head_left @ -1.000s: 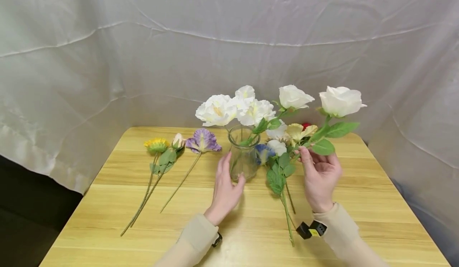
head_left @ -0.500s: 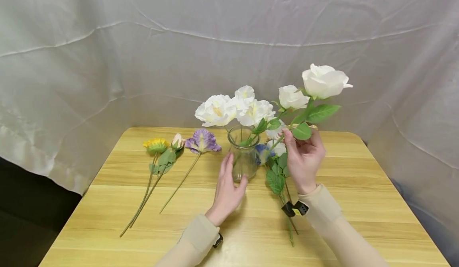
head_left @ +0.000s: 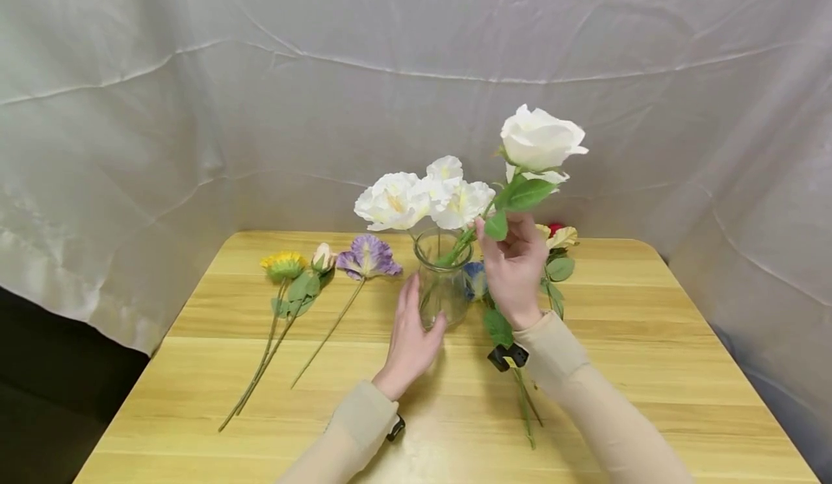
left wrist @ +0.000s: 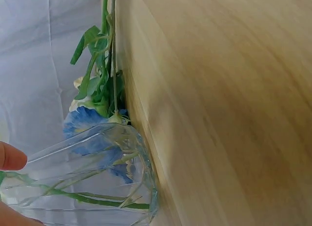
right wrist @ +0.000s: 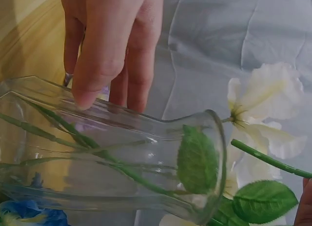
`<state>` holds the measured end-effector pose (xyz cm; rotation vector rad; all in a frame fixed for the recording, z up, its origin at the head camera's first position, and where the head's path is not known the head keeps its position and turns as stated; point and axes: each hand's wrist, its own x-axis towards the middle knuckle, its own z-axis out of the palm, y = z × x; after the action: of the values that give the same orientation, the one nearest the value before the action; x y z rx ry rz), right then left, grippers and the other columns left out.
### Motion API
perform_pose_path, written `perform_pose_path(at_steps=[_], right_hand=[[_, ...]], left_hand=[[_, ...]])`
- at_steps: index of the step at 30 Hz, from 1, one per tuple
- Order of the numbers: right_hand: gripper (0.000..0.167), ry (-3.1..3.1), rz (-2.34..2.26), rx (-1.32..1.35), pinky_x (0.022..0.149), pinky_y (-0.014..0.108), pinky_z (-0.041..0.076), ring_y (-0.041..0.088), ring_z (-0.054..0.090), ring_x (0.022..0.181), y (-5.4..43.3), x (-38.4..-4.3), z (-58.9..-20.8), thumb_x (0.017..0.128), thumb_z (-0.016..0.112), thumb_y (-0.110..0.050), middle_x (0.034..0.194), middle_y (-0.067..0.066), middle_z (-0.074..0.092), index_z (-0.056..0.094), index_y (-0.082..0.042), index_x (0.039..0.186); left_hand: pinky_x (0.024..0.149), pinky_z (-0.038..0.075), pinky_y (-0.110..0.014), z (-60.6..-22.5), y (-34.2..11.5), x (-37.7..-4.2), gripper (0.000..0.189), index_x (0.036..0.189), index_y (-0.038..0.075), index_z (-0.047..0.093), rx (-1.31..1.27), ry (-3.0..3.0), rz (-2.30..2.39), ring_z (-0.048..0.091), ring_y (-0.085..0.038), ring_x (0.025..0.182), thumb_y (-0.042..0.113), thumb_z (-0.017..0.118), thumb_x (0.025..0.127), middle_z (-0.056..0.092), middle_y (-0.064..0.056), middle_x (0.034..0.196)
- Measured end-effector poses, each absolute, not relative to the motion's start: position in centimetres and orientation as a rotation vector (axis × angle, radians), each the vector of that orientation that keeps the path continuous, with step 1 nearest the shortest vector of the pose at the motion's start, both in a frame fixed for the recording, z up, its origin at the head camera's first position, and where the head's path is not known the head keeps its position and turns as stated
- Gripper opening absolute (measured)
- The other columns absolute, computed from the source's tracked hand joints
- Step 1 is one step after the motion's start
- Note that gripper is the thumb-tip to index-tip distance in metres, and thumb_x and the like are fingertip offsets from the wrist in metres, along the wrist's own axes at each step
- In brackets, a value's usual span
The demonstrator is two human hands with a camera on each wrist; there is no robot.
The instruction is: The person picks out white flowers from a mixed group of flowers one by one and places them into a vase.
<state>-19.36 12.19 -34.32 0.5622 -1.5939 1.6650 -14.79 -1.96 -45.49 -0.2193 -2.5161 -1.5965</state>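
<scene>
My left hand (head_left: 411, 347) holds the side of a clear glass vase (head_left: 445, 296), its thumb against the glass in the right wrist view. Ruffled white flowers (head_left: 395, 201) stand in the vase, along with another white rose mostly hidden behind the one I hold. My right hand (head_left: 516, 271) pinches the stem of a large white rose (head_left: 542, 139) beside the vase mouth. In the right wrist view, the cut end of that green stem (right wrist: 265, 160) is right at the vase rim (right wrist: 219, 153). Several green stems (right wrist: 87, 143) cross inside the glass.
On the wooden table (head_left: 617, 412), a yellow flower (head_left: 284, 264), a pale pink rosebud (head_left: 323, 256) and a purple flower (head_left: 368, 255) lie left of the vase. To its right lie a blue flower (head_left: 476, 280), yellowish petals (head_left: 562, 238) and leafy stems. Grey cloth (head_left: 325, 123) hangs behind.
My right hand has carried the white rose leftward to the vase mouth, and its bloom now overlaps the rose behind. The left hand and vase have stayed nearly in place.
</scene>
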Motion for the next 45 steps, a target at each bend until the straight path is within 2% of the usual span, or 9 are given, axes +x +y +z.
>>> perform_pose_path(at_steps=[4,7,11,15,20,23,30,38,45], right_hand=[[0.012,-1.649,1.639,0.564,0.075,0.023,0.063,0.012,0.074,0.083,11.6,-19.6,-34.6,0.089,0.064,0.012,0.089,0.007,0.070,0.058,0.017,0.099],[0.011,-1.699,1.586,0.573,0.077,0.021,0.062,0.011,0.073,0.081,11.3,-19.7,-34.7,0.090,0.065,0.009,0.087,0.017,0.068,0.059,0.015,0.096],[0.012,-1.754,1.470,0.604,0.075,0.018,0.061,0.008,0.070,0.077,11.1,-20.0,-34.9,0.091,0.068,0.003,0.084,0.023,0.069,0.061,0.012,0.093],[0.011,-1.751,1.366,0.636,0.076,0.017,0.061,0.008,0.069,0.076,11.1,-20.5,-35.0,0.091,0.069,0.004,0.083,0.023,0.070,0.061,0.011,0.092],[0.007,-1.726,1.275,0.663,0.075,0.015,0.060,0.022,0.070,0.072,11.2,-20.7,-34.8,0.089,0.065,0.011,0.082,0.023,0.069,0.061,0.010,0.094],[0.012,-1.755,1.208,0.681,0.075,0.016,0.059,0.029,0.071,0.072,11.3,-20.8,-34.8,0.087,0.063,0.013,0.085,0.022,0.071,0.064,0.008,0.098],[0.017,-1.852,1.189,0.690,0.072,0.021,0.062,0.029,0.072,0.069,10.8,-20.5,-35.3,0.081,0.071,0.015,0.086,0.023,0.074,0.065,0.008,0.097],[0.016,-1.919,1.125,0.722,0.068,0.033,0.064,0.031,0.074,0.069,11.0,-20.1,-36.0,0.079,0.069,0.015,0.082,0.023,0.074,0.065,0.008,0.093],[0.016,-1.931,1.152,0.768,0.066,0.031,0.064,0.029,0.074,0.068,10.9,-19.8,-36.4,0.081,0.070,0.014,0.083,0.022,0.074,0.064,0.009,0.094]], left_hand=[[0.124,0.028,-0.059,-45.4,-2.1,-14.9,0.081,0.161,0.007,0.016,-0.234,-2.530,-1.595,0.025,-0.039,0.153,0.023,0.061,0.096,0.014,-0.017,0.169],[0.123,0.029,-0.059,-45.4,-2.1,-14.9,0.081,0.162,0.008,0.015,-0.243,-2.540,-1.593,0.025,-0.038,0.153,0.023,0.061,0.096,0.014,-0.016,0.169],[0.123,0.029,-0.059,-45.5,-2.2,-14.9,0.082,0.162,0.009,0.015,-0.250,-2.549,-1.580,0.025,-0.038,0.153,0.022,0.062,0.096,0.015,-0.016,0.169],[0.124,0.028,-0.059,-45.6,-2.3,-14.9,0.083,0.162,0.009,0.013,-0.257,-2.561,-1.576,0.024,-0.037,0.154,0.024,0.061,0.096,0.014,-0.015,0.169],[0.124,0.027,-0.059,-45.6,-2.2,-14.9,0.083,0.162,0.010,0.012,-0.258,-2.566,-1.594,0.023,-0.037,0.154,0.022,0.061,0.097,0.013,-0.014,0.169],[0.123,0.029,-0.059,-45.6,-2.2,-14.9,0.083,0.162,0.011,0.013,-0.260,-2.559,-1.598,0.025,-0.037,0.153,0.020,0.062,0.097,0.014,-0.014,0.169],[0.124,0.027,-0.059,-45.8,-2.3,-14.9,0.085,0.162,0.010,0.013,-0.277,-2.551,-1.561,0.024,-0.037,0.153,0.020,0.064,0.095,0.015,-0.015,0.169],[0.123,0.028,-0.060,-45.8,-2.2,-14.8,0.086,0.162,0.010,0.013,-0.285,-2.546,-1.557,0.025,-0.038,0.153,0.020,0.065,0.094,0.015,-0.015,0.169],[0.122,0.029,-0.060,-45.5,-2.2,-14.8,0.084,0.161,0.006,0.016,-0.291,-2.526,-1.549,0.027,-0.040,0.152,0.019,0.065,0.094,0.016,-0.019,0.168]])
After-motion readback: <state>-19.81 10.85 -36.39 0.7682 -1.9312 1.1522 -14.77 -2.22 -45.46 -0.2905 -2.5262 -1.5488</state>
